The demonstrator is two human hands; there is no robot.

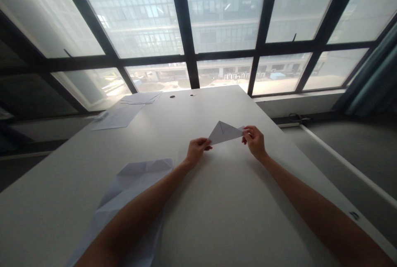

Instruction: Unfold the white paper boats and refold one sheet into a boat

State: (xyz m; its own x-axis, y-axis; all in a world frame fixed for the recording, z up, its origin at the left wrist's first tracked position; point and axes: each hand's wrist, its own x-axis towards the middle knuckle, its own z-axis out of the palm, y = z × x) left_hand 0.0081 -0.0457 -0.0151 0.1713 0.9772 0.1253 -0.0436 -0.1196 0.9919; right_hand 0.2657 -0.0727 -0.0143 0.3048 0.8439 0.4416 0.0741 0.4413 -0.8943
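Between my two hands is a small folded sheet of white paper (226, 132), roughly triangular, its point facing away from me and a crease or flap edge near the top. My left hand (198, 150) pinches its left corner, thumb and fingers closed. At the opposite corner my right hand (253, 139) grips the paper between thumb and fingertips. The paper is held up just over the white table (204, 201); whether its lower edge touches the top I cannot tell. Under my left forearm lies a larger creased sheet of paper (133, 184), partly hidden by the arm.
Flat papers (119, 116) and some folded paper pieces (141, 98) lie at the table's far left. Two round holes (172, 96) are near the far edge. A small dark object (354, 215) sits by the right edge. Large windows (225, 10) stand beyond the table.
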